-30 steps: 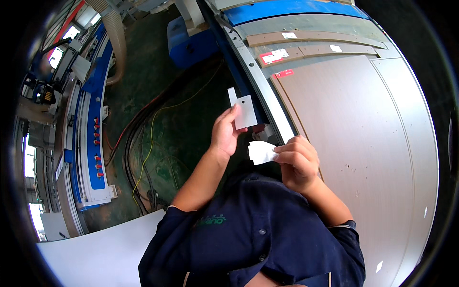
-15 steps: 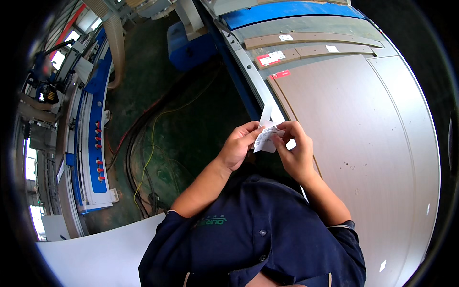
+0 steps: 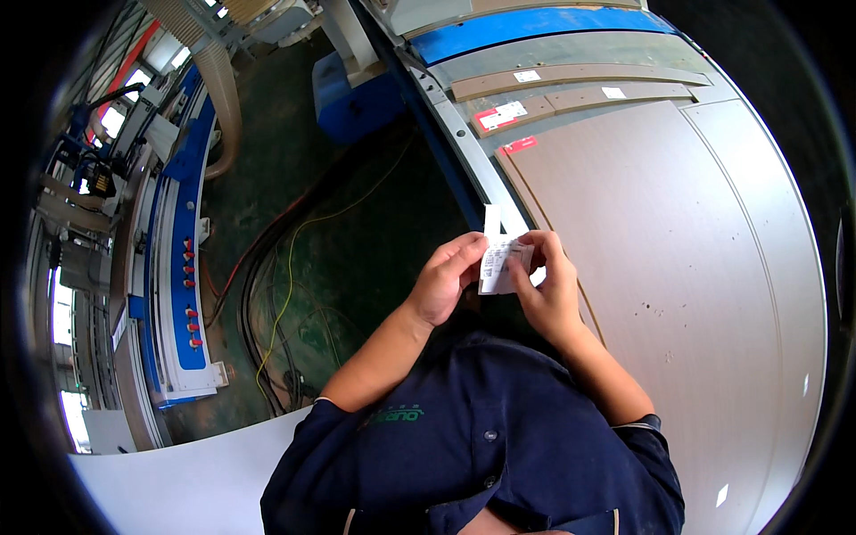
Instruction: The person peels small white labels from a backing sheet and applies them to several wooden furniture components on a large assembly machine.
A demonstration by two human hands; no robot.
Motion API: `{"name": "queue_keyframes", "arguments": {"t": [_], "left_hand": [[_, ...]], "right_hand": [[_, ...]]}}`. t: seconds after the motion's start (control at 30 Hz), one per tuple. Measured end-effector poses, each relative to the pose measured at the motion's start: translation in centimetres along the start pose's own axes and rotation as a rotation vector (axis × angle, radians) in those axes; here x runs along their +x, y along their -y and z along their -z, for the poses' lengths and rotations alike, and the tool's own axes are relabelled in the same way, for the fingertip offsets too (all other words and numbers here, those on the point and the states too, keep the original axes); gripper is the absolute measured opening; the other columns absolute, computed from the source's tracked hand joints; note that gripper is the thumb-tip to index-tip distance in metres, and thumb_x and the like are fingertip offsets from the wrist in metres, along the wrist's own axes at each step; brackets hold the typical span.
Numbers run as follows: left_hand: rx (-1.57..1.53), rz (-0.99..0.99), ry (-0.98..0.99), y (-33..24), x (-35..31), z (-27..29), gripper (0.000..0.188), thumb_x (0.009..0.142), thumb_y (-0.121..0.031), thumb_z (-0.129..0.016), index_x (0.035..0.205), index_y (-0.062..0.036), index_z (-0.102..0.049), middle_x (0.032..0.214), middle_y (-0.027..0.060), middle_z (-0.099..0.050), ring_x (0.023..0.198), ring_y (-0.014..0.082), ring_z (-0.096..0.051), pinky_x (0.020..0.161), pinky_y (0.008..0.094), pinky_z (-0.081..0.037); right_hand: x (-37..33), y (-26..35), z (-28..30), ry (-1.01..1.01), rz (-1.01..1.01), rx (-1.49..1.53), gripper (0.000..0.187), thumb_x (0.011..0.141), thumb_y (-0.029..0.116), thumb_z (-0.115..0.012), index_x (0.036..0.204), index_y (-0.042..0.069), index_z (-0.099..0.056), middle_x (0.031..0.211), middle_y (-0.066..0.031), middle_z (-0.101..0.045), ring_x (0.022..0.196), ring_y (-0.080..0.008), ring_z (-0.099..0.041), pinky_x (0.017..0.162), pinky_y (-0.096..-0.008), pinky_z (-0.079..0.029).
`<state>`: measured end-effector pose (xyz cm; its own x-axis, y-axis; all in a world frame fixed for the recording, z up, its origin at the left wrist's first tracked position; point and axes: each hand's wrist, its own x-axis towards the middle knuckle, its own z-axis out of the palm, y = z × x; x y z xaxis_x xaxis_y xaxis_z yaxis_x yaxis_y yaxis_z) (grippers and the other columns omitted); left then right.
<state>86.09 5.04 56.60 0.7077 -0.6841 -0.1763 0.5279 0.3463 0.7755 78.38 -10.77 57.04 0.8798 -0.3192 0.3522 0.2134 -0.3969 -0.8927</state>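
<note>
Both my hands hold small white printed paper labels (image 3: pixel 496 267) in front of my chest, near the machine bed's edge. My left hand (image 3: pixel 444 278) pinches their left side between thumb and fingers. On the right side, my right hand (image 3: pixel 551 283) grips them with its thumb across the printed face. A narrow white strip sticks up above the labels, and how many pieces are stacked cannot be made out. Just right of my right hand lies a large light wood-grain panel (image 3: pixel 660 250) with a red-and-white sticker (image 3: pixel 519 145) at its far left corner.
Beyond the panel lie narrow brown strips (image 3: pixel 571 80) bearing white labels, then a blue band (image 3: pixel 544 32). Black and yellow cables (image 3: pixel 290 294) run over the green floor at left. Farther left stands a blue-and-white machine (image 3: pixel 185 294). A white sheet (image 3: pixel 187 477) lies at lower left.
The labels have turned flatter toward me, so more of the printed face shows. My hands have stayed in nearly the same place, still gripping them. The view has shifted slightly.
</note>
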Motion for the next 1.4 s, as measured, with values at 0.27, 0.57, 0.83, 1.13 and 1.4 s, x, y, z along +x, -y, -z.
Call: {"name": "queue_keyframes", "arguments": {"t": [0.27, 0.57, 0.83, 1.13, 1.4], "left_hand": [[0.32, -0.184, -0.031, 1.7, 0.7, -0.5, 0.016, 0.095, -0.005, -0.062, 0.109, 0.0009, -0.061, 0.102, 0.0052, -0.067, 0.095, 0.0102, -0.062, 0.089, 0.0263, -0.049], [0.331, -0.203, -0.032, 1.5, 0.8, -0.8, 0.013, 0.094, -0.007, -0.063, 0.106, -0.0009, -0.061, 0.096, 0.004, -0.066, 0.089, 0.009, -0.061, 0.083, 0.0247, -0.049], [0.27, -0.155, -0.002, 1.6, 0.5, -1.3, 0.014, 0.093, -0.006, -0.062, 0.107, -0.0029, -0.061, 0.09, 0.0033, -0.064, 0.08, 0.0095, -0.06, 0.071, 0.024, -0.05], [0.044, -0.14, 0.116, 1.4, -0.8, -1.8, 0.021, 0.098, -0.005, -0.05, 0.113, -0.0018, -0.065, 0.098, 0.0091, -0.068, 0.087, 0.0151, -0.065, 0.074, 0.027, -0.054], [0.264, -0.261, 0.246, 1.3, -1.1, -2.8, 0.017, 0.094, -0.001, -0.056, 0.111, -0.0011, -0.061, 0.11, 0.0103, -0.064, 0.102, 0.0177, -0.061, 0.091, 0.0327, -0.05]], "right_hand": [[-1.0, -0.9, 0.1, -0.101, 0.006, -0.102, 0.046, 0.083, 0.004, -0.071, 0.123, 0.002, -0.049, 0.095, -0.0133, -0.061, 0.074, -0.023, -0.06, 0.069, -0.0336, -0.052], [-0.8, -2.3, 1.2, 0.104, -0.35, 0.519, 0.036, 0.088, 0.004, -0.068, 0.12, 0.0, -0.052, 0.102, -0.0074, -0.065, 0.091, -0.0148, -0.063, 0.078, -0.0291, -0.052], [-0.7, -1.7, 2.2, 0.106, -0.486, 0.868, 0.013, 0.091, 0.006, -0.063, 0.103, 0.004, -0.061, 0.087, -0.0028, -0.066, 0.07, -0.0091, -0.06, 0.055, -0.0232, -0.047], [-1.0, -0.6, 3.0, 0.114, -0.656, 1.133, 0.012, 0.092, 0.005, -0.053, 0.1, 0.003, -0.061, 0.086, -0.0147, -0.068, 0.058, -0.0207, -0.061, 0.052, -0.0273, -0.049], [-1.0, -0.9, 3.3, 0.132, -0.642, 1.342, 0.019, 0.086, 0.007, -0.047, 0.1, 0.002, -0.059, 0.089, -0.0171, -0.066, 0.064, -0.0238, -0.062, 0.061, -0.0336, -0.053]]}}
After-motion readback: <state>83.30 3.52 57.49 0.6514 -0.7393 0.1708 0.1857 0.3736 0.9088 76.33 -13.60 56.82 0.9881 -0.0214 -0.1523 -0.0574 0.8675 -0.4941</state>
